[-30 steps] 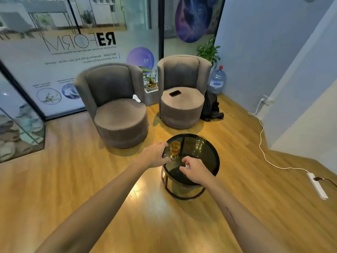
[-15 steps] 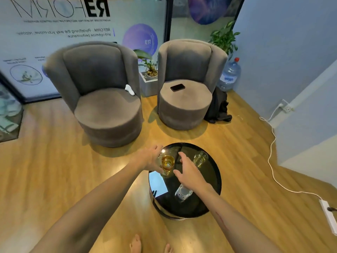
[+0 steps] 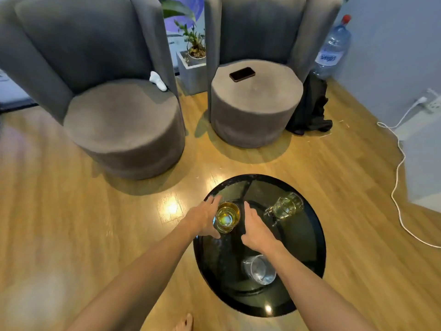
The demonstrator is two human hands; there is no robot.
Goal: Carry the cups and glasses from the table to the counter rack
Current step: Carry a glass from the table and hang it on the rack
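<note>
While both hands reached over the round black table (image 3: 310, 237), the left hand (image 3: 202, 217) cupped the amber glass (image 3: 227, 217) at the table's left edge, fingers curled loosely against its side, though whether they truly gripped it could not be told. The right hand (image 3: 254, 226) lay just right of that glass with fingers extended and released, holding nothing. A clear glass (image 3: 285, 206) stood toward the far right and an empty glass (image 3: 260, 269) nearer, beside the right forearm.
</note>
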